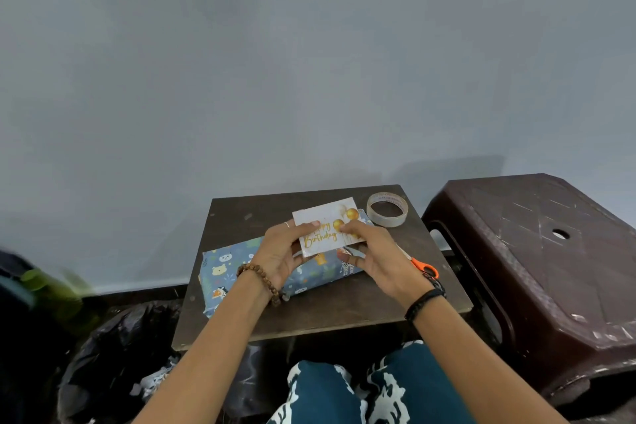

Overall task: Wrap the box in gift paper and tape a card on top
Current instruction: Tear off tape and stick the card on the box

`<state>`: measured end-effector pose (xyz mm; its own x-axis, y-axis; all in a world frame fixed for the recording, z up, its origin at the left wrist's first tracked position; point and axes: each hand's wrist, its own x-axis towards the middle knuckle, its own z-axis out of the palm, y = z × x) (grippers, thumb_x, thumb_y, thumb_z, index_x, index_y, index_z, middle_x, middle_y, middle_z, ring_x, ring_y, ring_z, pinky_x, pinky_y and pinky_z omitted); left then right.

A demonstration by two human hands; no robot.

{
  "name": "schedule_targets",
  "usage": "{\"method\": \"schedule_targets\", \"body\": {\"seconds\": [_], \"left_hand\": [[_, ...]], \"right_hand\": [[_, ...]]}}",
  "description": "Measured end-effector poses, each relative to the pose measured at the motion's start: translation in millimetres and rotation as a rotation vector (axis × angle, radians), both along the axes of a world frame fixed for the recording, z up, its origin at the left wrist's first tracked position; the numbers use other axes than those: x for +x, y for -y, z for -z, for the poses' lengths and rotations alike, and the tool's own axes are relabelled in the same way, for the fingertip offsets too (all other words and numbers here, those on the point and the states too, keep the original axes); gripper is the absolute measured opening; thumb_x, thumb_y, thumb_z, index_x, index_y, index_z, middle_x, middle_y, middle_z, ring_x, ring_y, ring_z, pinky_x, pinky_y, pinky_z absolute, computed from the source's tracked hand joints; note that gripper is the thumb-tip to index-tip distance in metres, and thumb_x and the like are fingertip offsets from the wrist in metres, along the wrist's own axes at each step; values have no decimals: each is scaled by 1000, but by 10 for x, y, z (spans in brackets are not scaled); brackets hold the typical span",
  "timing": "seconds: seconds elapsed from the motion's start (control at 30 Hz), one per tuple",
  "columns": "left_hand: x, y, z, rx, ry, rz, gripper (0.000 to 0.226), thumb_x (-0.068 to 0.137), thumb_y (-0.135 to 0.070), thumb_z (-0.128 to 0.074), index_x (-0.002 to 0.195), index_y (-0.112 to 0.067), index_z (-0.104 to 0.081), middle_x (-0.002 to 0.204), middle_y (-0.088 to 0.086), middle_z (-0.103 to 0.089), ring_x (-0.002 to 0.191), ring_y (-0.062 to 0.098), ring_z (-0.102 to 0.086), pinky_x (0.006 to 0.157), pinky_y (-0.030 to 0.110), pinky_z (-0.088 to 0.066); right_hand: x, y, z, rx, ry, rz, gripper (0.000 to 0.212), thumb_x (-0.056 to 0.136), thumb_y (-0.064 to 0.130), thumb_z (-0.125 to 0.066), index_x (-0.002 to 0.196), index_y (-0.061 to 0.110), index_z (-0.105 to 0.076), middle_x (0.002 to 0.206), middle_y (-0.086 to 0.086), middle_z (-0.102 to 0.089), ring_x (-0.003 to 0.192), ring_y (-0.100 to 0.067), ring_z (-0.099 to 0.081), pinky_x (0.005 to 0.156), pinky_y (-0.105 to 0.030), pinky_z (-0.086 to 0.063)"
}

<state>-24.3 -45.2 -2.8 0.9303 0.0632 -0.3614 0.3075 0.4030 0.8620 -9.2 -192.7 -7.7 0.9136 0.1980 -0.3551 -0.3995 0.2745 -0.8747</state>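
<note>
The box (227, 272), wrapped in blue gift paper with animal prints, lies aslant on the small dark table (309, 313). A white "Happy Birthday" card (323, 217) with gold balloons is held just above the box's right half. My left hand (278, 255) pinches the card's left edge, thumb on its face. My right hand (371, 251) pinches its right side, fingers on the front and thumb beneath. Whether the card touches the box is hidden by my hands.
A roll of clear tape (387, 209) sits at the table's back right corner. Orange-handled scissors (425, 267) lie by my right wrist. A brown plastic stool (537, 268) stands to the right. A black bag (113, 354) lies on the floor at the left.
</note>
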Motion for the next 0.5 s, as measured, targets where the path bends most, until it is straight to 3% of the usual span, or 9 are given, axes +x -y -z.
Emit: {"method": "schedule_targets", "body": {"seconds": [0.2,0.37,0.5], "left_hand": [[43,-75,89,-50,-9,-16,13,85,8,-56,92,-2,-61,61,2,-71,54,10,-68,50,20,-56],[29,-182,156,-34,-16,16,16,84,10,-56,95,0,-60,65,3,-72,57,11,-69,50,20,-55],[33,-276,208,7,-51,-34,17,82,8,-60,93,-6,-61,62,-1,-71,54,8,-68,50,19,-55]], "right_hand": [[105,-78,107,4,-19,-73,6,86,10,-60,89,8,-64,89,-9,-67,81,-16,-60,65,-25,-52],[166,-172,180,-40,-45,-133,17,86,12,-62,101,4,-63,97,-11,-66,83,-16,-61,67,-24,-55],[198,-254,183,-62,-33,-166,14,85,12,-63,98,5,-63,94,-9,-67,84,-17,-62,69,-24,-56]]}}
